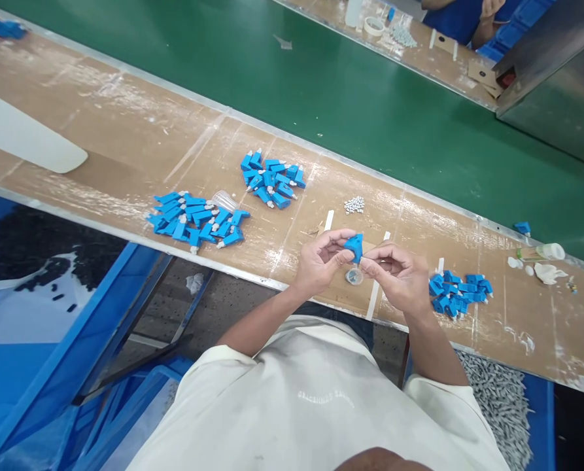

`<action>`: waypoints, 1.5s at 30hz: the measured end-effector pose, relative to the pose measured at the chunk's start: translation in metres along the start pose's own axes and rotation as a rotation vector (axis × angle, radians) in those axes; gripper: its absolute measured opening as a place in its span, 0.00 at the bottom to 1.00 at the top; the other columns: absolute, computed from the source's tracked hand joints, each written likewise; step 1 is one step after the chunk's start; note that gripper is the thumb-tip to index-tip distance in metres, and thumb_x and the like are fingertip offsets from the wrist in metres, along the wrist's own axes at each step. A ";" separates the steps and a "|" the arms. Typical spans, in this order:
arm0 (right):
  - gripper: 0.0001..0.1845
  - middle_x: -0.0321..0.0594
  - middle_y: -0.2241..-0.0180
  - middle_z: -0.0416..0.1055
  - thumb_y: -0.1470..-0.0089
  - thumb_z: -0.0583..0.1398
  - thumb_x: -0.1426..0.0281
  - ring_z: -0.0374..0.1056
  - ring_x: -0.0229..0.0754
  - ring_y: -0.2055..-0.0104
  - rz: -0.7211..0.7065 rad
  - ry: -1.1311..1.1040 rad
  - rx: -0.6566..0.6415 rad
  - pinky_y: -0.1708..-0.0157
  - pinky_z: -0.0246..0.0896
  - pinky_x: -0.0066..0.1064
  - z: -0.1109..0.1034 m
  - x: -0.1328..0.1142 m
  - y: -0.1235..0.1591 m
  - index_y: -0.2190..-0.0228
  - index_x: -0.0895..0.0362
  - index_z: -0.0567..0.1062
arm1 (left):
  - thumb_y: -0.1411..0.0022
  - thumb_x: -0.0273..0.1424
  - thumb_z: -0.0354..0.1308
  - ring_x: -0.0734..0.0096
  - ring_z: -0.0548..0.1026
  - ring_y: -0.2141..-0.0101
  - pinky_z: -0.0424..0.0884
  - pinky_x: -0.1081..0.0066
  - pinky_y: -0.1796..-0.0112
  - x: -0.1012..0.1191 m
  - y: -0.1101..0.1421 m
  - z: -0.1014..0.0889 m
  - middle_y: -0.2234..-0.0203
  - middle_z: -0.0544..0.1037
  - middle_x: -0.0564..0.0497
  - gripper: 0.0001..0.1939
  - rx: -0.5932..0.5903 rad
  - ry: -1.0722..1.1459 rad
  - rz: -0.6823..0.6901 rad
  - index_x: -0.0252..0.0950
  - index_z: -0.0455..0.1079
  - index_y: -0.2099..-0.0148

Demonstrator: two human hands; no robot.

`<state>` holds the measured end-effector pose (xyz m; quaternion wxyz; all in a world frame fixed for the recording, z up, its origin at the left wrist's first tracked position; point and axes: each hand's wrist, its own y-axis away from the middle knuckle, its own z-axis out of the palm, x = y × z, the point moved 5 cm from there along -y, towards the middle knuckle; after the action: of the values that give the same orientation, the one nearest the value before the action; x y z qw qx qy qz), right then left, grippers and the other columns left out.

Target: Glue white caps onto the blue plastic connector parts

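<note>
Between my two hands is a small blue plastic part (354, 247), held above the cardboard-covered bench. My left hand (321, 259) is closed on its left side with thumb and fingers. On the other side, my right hand (394, 269) pinches close against the part's lower right edge; whatever sits between those fingertips is too small to make out. Just below the part stands a little round clear container (354, 276). A small heap of grey-white pieces (354, 205) lies beyond my hands.
Blue parts with pale tips lie in a left pile (196, 219), a middle pile (272, 178) and a right pile (458, 292). A clear tube (540, 252) rests far right. A white blade-like object (27, 131) juts over the bench at left. Across the green belt (350, 98) another person works.
</note>
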<state>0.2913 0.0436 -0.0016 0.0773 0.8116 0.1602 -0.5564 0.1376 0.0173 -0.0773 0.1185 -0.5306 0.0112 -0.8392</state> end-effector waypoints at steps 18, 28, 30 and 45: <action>0.24 0.36 0.81 0.76 0.71 0.82 0.57 0.70 0.35 0.81 0.373 -0.460 -0.231 0.81 0.68 0.26 0.009 0.035 -0.017 0.79 0.56 0.79 | 0.45 0.45 0.75 0.63 0.85 0.61 0.81 0.72 0.64 0.002 0.000 -0.001 0.60 0.86 0.42 0.25 -0.096 -0.016 -0.045 0.34 0.81 0.51; 0.25 0.36 0.82 0.77 0.74 0.83 0.57 0.73 0.38 0.80 0.454 -0.501 -0.282 0.81 0.68 0.25 0.017 0.046 -0.014 0.79 0.56 0.79 | 0.46 0.48 0.75 0.60 0.85 0.61 0.82 0.66 0.61 -0.008 0.004 -0.002 0.61 0.86 0.42 0.27 -0.135 0.002 -0.098 0.33 0.82 0.52; 0.26 0.35 0.82 0.76 0.75 0.83 0.57 0.74 0.38 0.80 0.453 -0.503 -0.273 0.82 0.67 0.24 0.019 0.043 -0.014 0.79 0.56 0.78 | 0.47 0.49 0.75 0.60 0.85 0.62 0.82 0.66 0.60 -0.007 0.004 -0.003 0.62 0.86 0.42 0.28 -0.137 0.012 -0.132 0.33 0.82 0.52; 0.26 0.33 0.81 0.74 0.65 0.80 0.53 0.67 0.32 0.86 0.464 -0.489 -0.311 0.90 0.57 0.19 0.002 0.021 0.013 0.74 0.57 0.78 | 0.56 0.46 0.79 0.68 0.80 0.71 0.77 0.72 0.72 -0.018 0.021 -0.005 0.64 0.82 0.43 0.29 -0.242 0.455 -0.623 0.36 0.79 0.55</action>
<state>0.3012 0.0348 -0.0221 0.3597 0.6480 0.0314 -0.6707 0.1448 0.0001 -0.0982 -0.2105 -0.3193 -0.0253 -0.9236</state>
